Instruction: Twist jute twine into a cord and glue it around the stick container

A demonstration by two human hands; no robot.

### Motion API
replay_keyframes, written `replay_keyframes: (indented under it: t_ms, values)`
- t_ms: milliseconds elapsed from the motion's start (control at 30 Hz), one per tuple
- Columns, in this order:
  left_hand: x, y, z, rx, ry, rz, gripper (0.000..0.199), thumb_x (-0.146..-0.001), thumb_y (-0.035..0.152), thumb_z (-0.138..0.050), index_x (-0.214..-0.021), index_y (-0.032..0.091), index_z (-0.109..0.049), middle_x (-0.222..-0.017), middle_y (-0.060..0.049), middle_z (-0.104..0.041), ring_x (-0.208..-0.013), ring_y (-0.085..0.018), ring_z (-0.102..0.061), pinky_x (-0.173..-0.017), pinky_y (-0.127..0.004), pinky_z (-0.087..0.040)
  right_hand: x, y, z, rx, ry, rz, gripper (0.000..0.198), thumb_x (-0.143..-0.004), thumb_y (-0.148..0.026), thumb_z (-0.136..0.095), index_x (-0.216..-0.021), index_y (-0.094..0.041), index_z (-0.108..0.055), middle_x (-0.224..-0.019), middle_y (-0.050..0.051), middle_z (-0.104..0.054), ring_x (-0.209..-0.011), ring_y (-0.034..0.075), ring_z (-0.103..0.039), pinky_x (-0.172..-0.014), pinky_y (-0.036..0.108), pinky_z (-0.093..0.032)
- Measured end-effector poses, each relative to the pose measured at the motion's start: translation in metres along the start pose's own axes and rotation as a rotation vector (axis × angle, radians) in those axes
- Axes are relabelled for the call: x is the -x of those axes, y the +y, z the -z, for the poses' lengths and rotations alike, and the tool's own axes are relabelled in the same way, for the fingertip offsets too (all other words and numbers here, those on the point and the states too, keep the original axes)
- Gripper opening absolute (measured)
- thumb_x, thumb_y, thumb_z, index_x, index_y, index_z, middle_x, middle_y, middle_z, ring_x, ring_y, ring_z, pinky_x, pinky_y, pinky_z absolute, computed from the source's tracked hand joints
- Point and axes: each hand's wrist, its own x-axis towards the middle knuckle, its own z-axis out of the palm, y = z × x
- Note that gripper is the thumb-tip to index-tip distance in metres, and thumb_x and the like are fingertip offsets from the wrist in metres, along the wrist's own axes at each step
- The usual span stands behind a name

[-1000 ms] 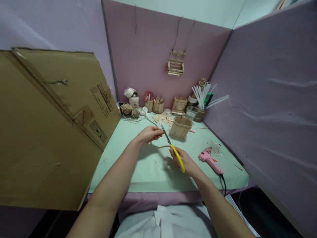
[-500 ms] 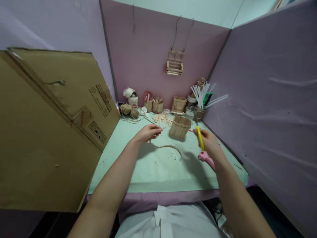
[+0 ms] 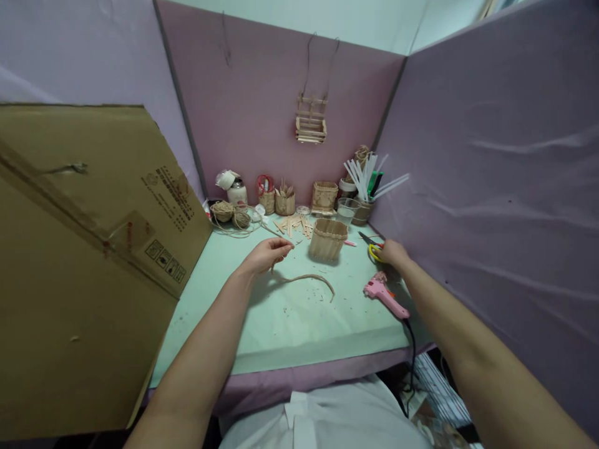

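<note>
My left hand [image 3: 267, 254] pinches a piece of brown twine [image 3: 306, 276] between thumb and fingers; its loose tail curves over the table to the right. On the right side, my right hand [image 3: 394, 254] has its fingers at the handles of a pair of scissors [image 3: 367, 239], with dark blades pointing to the back left and one yellow loop showing. The fingertips are partly hidden. Between the hands, farther back, stands a box-shaped basket made of wooden sticks [image 3: 328, 241]. A pink glue gun [image 3: 384, 295] lies just in front of my right hand.
Twine balls [image 3: 223, 211], a jar [image 3: 238, 192] and stick-covered cups [image 3: 285, 202] line the back. Loose wooden sticks [image 3: 294, 225] lie before them. White glue sticks [image 3: 362, 178] stand back right. A cardboard panel [image 3: 93, 268] flanks the left; a cord [image 3: 412, 355] hangs off the front edge.
My right hand has moved right and lowered the scissors to the table beyond the glue gun. My left hand keeps hold of the twine. The view has turned slightly right.
</note>
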Motion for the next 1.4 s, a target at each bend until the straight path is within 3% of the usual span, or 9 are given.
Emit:
replay_keyframes:
  t_ms: [167, 267, 400, 567, 700, 867, 1033, 1233, 1400]
  values:
    - [0.002, 0.001, -0.006, 0.033, -0.009, 0.035, 0.036, -0.055, 0.038, -0.081, -0.077, 0.015, -0.063, -0.069, 0.002, -0.054, -0.063, -0.007, -0.047, -0.063, -0.022, -0.036, 0.019, -0.012, 0.019, -0.024, 0.060, 0.041, 0.031, -0.078, -0.034, -0.062, -0.092, -0.006, -0.069, -0.101, 0.025, -0.066, -0.098, 0.029, -0.061, -0.073, 0.031, -0.041]
    - [0.004, 0.001, -0.019, 0.123, -0.019, 0.068, 0.036, -0.054, 0.036, -0.082, -0.077, 0.017, -0.063, -0.081, 0.000, -0.060, -0.075, -0.009, -0.053, -0.072, -0.023, -0.040, 0.063, -0.047, 0.034, -0.432, 0.205, 0.305, 0.027, -0.083, -0.034, -0.054, -0.093, -0.013, -0.069, -0.096, 0.016, -0.069, -0.090, 0.023, -0.062, -0.075, 0.030, -0.042]
    - [0.006, -0.004, -0.035, 0.315, -0.056, 0.078, 0.035, -0.055, 0.034, -0.083, -0.079, 0.018, -0.063, -0.093, -0.001, -0.063, -0.087, -0.010, -0.056, -0.080, -0.024, -0.042, 0.132, -0.112, 0.030, -1.093, -0.014, 0.637, 0.030, -0.078, -0.043, -0.060, -0.093, -0.018, -0.068, -0.090, 0.007, -0.070, -0.080, 0.018, -0.062, -0.073, 0.029, -0.046]
    - [0.004, -0.015, -0.038, 0.444, -0.055, 0.114, 0.035, -0.057, 0.033, -0.083, -0.081, 0.020, -0.061, -0.079, 0.002, -0.060, -0.073, -0.009, -0.055, -0.070, -0.023, -0.045, 0.166, -0.163, 0.000, -1.390, -0.213, 0.656, 0.022, -0.073, -0.034, -0.064, -0.085, -0.016, -0.068, -0.081, 0.005, -0.069, -0.072, 0.016, -0.062, -0.072, 0.030, -0.048]
    - [0.004, -0.016, -0.036, 0.408, -0.080, 0.109, 0.036, -0.058, 0.034, -0.082, -0.084, 0.019, -0.062, -0.086, 0.000, -0.062, -0.075, -0.010, -0.056, -0.064, -0.021, -0.043, 0.166, -0.172, -0.018, -1.547, -0.207, 0.607, 0.018, -0.074, -0.033, -0.061, -0.072, -0.016, -0.065, -0.072, 0.003, -0.066, -0.069, 0.015, -0.060, -0.070, 0.029, -0.048]
    - [-0.008, -0.009, -0.029, 0.142, 0.019, -0.026, 0.046, -0.065, 0.042, -0.075, -0.103, 0.019, -0.061, -0.103, -0.007, -0.061, -0.093, -0.016, -0.058, -0.077, -0.026, -0.044, 0.169, -0.169, -0.025, -1.571, -0.184, 0.598, 0.022, -0.073, -0.040, -0.063, -0.072, -0.018, -0.062, -0.071, 0.001, -0.062, -0.068, 0.015, -0.056, -0.069, 0.028, -0.046]
    - [-0.038, 0.007, -0.033, -0.443, 0.227, -0.317, 0.042, -0.062, 0.021, -0.074, -0.102, 0.019, -0.062, -0.119, -0.009, -0.052, -0.097, -0.019, -0.054, -0.086, -0.032, -0.043, 0.180, -0.161, -0.022, -1.514, -0.139, 0.698, 0.021, -0.076, -0.040, -0.060, -0.074, -0.019, -0.061, -0.073, 0.001, -0.060, -0.069, 0.015, -0.054, -0.068, 0.027, -0.044]
    - [-0.073, 0.021, -0.080, -0.803, -0.053, -0.556, 0.040, -0.064, 0.011, -0.067, -0.103, 0.017, -0.063, -0.115, -0.011, -0.056, -0.106, -0.025, -0.053, -0.090, -0.034, -0.041, 0.185, -0.158, -0.023, -1.427, -0.012, 0.767, 0.015, -0.078, -0.033, -0.055, -0.071, -0.019, -0.058, -0.069, 0.001, -0.057, -0.064, 0.014, -0.050, -0.064, 0.027, -0.042]
    - [-0.095, 0.017, -0.094, -0.925, -0.081, -0.385, 0.013, -0.064, 0.017, -0.068, -0.076, 0.016, -0.065, -0.076, -0.006, -0.062, -0.079, -0.023, -0.057, -0.075, -0.032, -0.042, 0.176, -0.157, -0.026, -1.483, -0.071, 0.722, 0.017, -0.076, -0.033, -0.056, -0.066, -0.019, -0.053, -0.063, -0.002, -0.053, -0.061, 0.013, -0.048, -0.059, 0.025, -0.039]
